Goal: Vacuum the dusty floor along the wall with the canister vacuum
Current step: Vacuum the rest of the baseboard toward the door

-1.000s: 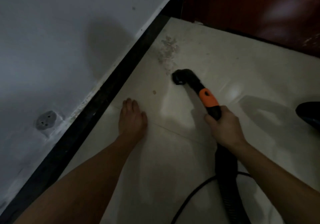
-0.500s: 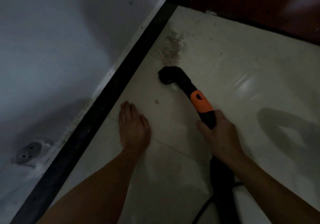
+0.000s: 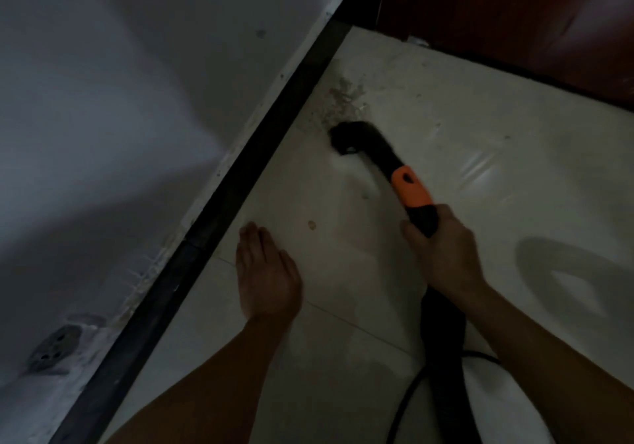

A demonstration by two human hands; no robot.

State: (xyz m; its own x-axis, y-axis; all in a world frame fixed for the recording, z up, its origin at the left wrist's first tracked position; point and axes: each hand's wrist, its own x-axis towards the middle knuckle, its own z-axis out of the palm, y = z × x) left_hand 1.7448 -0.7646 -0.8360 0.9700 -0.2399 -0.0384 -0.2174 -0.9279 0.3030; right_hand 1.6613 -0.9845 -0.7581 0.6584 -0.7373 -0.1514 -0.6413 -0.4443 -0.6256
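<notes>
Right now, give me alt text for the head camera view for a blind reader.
The right hand grips a black and orange vacuum nozzle, its tip at a dust patch beside the black baseboard. The left hand rests flat on the pale tile floor.

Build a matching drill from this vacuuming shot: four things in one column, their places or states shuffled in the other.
1. left hand
2. right hand
3. nozzle
4. wall socket

A. grips the vacuum handle
B. low on the wall
C. flat on the floor
D. at the dust patch's near edge

Pairs: 1-C, 2-A, 3-D, 4-B
</notes>
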